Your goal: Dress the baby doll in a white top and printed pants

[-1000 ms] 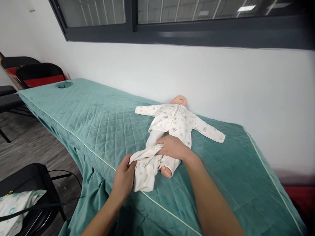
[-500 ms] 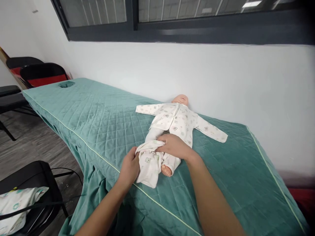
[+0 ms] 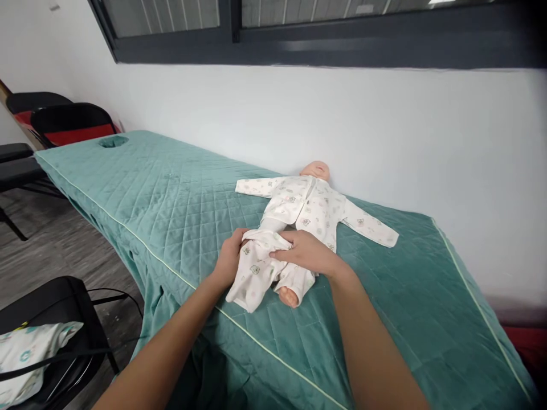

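A baby doll (image 3: 315, 169) lies on its back, its head toward the wall, in a white printed long-sleeved jacket (image 3: 325, 208) with both sleeves spread wide. White printed baby pants (image 3: 255, 267) are around its legs. My left hand (image 3: 229, 257) grips the waistband at its left edge. On the other side of the opening, my right hand (image 3: 305, 250) is closed on the waistband between the legs. One bare foot (image 3: 288, 296) sticks out of the right pant leg. The left pant leg covers the other foot, which is hidden.
The doll rests on a massage table with a green quilted cover (image 3: 179, 193) and a face hole (image 3: 113, 141) at its far end. A black chair (image 3: 64, 319) at lower left bears a printed white cloth item (image 3: 32, 353). Folding chairs (image 3: 74, 122) stand behind.
Both hands have moved up the doll's legs, the left one more, drawing the waistband higher. The left pant leg has swung a little to the left.
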Demonstrator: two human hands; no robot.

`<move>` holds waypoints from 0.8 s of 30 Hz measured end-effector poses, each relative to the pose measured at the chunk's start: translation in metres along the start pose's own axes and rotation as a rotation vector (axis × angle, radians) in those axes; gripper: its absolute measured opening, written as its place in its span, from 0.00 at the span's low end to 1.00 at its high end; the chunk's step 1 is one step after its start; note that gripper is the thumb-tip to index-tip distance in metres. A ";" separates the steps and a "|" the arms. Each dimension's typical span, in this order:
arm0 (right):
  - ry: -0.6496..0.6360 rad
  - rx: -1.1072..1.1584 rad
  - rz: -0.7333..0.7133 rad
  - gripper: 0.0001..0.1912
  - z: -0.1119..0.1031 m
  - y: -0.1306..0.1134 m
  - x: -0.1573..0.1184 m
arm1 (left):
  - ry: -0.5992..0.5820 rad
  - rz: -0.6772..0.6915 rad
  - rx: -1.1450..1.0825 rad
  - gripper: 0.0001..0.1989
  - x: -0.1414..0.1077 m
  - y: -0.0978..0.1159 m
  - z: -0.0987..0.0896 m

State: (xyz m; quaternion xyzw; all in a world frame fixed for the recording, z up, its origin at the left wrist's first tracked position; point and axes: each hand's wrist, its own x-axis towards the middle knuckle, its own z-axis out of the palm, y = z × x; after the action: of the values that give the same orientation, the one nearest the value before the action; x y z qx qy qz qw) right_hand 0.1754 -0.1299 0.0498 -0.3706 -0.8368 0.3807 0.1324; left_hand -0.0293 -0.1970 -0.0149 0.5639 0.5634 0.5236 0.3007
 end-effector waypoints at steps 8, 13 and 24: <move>0.161 -0.025 0.017 0.08 0.001 0.005 0.006 | -0.130 0.084 0.556 0.16 0.035 -0.005 -0.002; 0.222 -0.027 0.011 0.06 0.001 0.005 0.009 | -0.202 0.184 0.660 0.18 0.052 0.000 -0.001; 0.338 -0.024 0.040 0.07 0.001 0.019 0.018 | -0.262 0.310 0.793 0.17 0.084 0.004 0.006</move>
State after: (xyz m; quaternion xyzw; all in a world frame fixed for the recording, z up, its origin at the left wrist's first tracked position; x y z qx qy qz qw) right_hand 0.1723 -0.1092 0.0343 -0.4477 -0.7995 0.3055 0.2591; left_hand -0.0381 -0.1161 0.0088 0.7750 0.5865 0.2304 0.0479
